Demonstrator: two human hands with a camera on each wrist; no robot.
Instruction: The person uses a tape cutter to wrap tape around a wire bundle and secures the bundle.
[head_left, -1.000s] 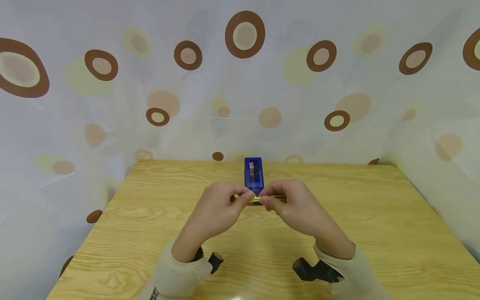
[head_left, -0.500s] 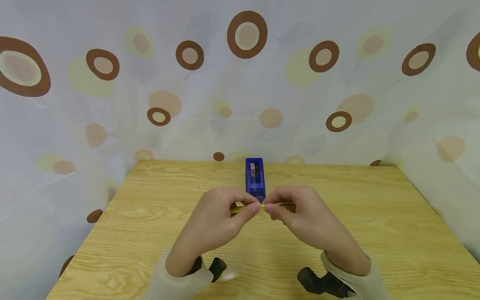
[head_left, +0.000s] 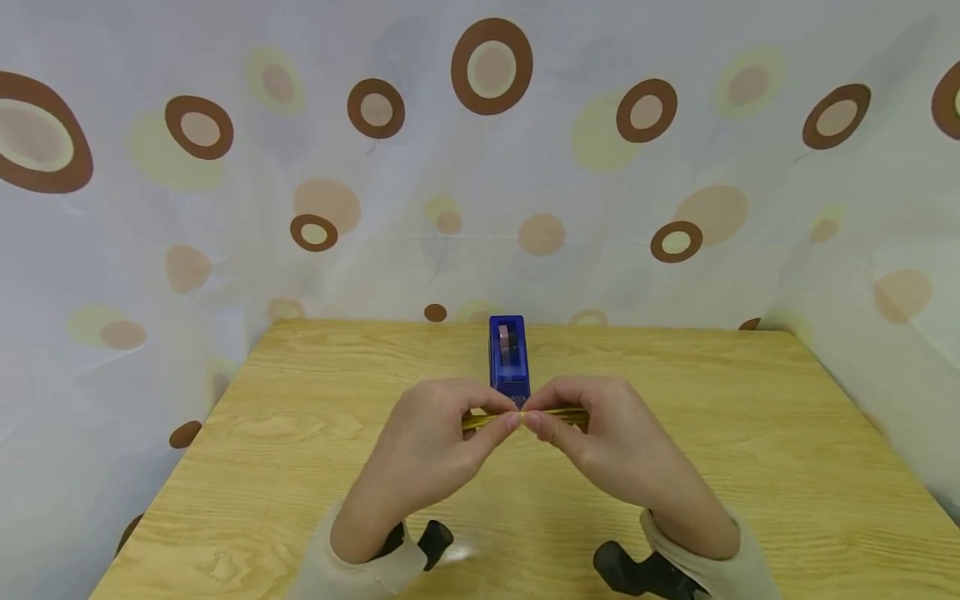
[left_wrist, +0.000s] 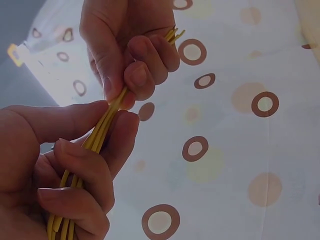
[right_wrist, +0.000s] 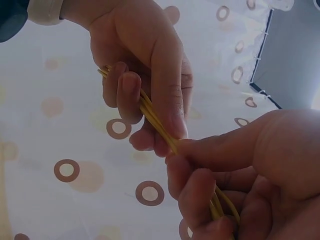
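My left hand (head_left: 427,446) and right hand (head_left: 611,437) meet over the middle of the table, fingertips nearly touching. Between them runs a bundle of thin yellow strands (left_wrist: 102,125), each hand pinching it near its middle with thumb and forefinger. In the left wrist view, the left hand's other fingers curl round the lower part, while loose tips stick out past the right hand's fingers. The right wrist view shows the same yellow bundle (right_wrist: 157,122) narrowed at the pinch. Fingers cover part of it; whether the strands are tied there I cannot tell.
A blue tape dispenser (head_left: 509,358) stands just beyond the hands, its near end partly hidden by fingertips. The wooden table (head_left: 300,450) ends at the back against a patterned curtain (head_left: 405,192). Black wrist mounts (head_left: 630,571) protrude below the sleeves.
Both hands have come slightly nearer the body with the yellow bundle, showing more of the strands on each side. Over the last half second they barely move. The tape dispenser stays in place.
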